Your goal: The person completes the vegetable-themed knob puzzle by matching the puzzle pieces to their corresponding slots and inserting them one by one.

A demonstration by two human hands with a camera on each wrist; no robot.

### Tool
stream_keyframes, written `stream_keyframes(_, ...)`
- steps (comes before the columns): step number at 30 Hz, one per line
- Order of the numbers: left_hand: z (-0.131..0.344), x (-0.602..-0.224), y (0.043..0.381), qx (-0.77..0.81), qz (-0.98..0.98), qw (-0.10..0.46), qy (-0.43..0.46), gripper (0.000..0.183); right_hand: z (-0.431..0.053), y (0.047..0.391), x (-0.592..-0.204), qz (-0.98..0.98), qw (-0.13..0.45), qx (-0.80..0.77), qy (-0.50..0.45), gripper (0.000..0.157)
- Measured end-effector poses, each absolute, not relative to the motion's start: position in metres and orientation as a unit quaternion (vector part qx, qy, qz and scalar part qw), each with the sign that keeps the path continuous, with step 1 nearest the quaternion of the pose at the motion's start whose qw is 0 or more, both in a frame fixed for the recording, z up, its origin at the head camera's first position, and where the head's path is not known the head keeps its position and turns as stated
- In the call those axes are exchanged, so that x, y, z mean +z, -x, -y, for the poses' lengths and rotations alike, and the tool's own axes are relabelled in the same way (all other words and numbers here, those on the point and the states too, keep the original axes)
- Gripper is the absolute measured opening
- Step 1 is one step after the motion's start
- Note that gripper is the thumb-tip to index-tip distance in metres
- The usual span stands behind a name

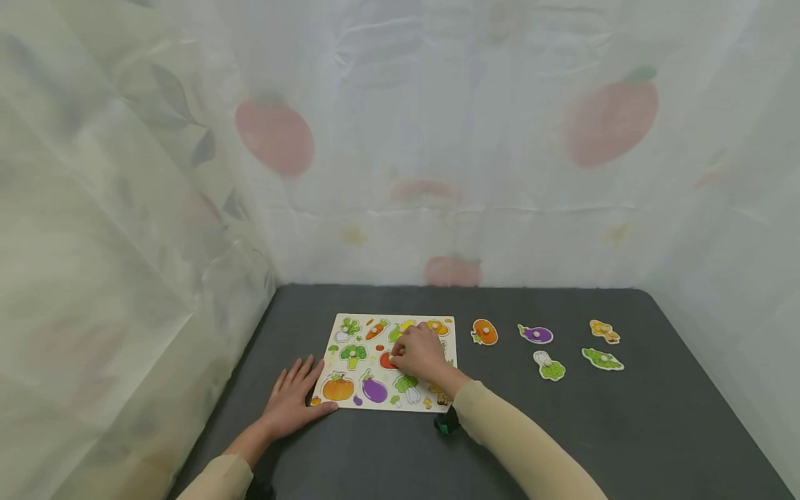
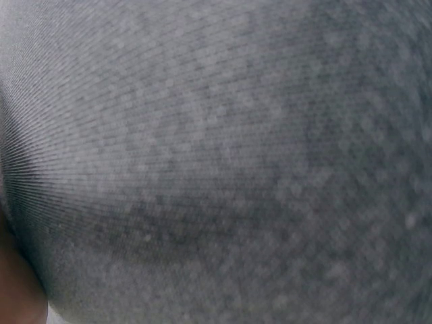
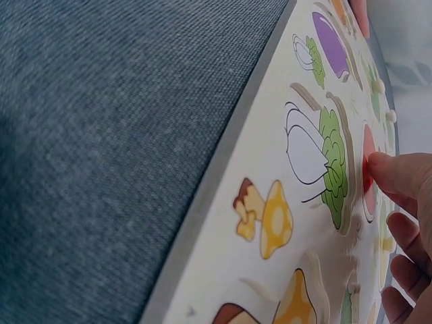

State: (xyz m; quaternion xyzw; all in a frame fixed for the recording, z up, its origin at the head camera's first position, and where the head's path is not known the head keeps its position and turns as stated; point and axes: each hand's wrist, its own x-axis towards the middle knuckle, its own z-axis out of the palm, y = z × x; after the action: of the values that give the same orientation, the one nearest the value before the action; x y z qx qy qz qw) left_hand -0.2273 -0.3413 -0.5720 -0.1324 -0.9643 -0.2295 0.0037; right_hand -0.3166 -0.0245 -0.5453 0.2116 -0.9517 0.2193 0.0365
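The right hand (image 1: 425, 354) pinches the tomato piece (image 1: 385, 361) on the puzzle board (image 1: 378, 407), lower centre; the left hand (image 1: 290, 406), fingers spread, rests at its left edge. Right of centre, pumpkin (image 1: 485, 332), eggplant (image 1: 535, 335), cabbage (image 1: 551, 368), mushroom (image 1: 601, 329) and pea pod (image 1: 601, 359) lie unplaced.

White puzzle board (image 1: 373, 362) with printed vegetables: lies flat in front of you, your left hand (image 1: 292, 404) touching its left edge. Red tomato piece (image 1: 385, 361): at board's middle, partly covered, pinched by your right hand (image 1: 420, 353).
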Motion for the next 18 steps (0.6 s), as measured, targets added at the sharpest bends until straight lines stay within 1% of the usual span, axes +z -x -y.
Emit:
stream_keyframes(13,0.3387,-0.5651,0.2276,-0.202,0.973,-0.027,0.110,0.107,0.0247,0.3165,-0.5449,0.952,0.039,0.219,-0.209,0.013)
stream_keyframes(18,0.3393,-0.5672,0.2290,-0.201,0.973,-0.029,0.107,0.108,0.0250,0.3174,-0.5458,0.951,0.035,0.225,-0.207,0.013)
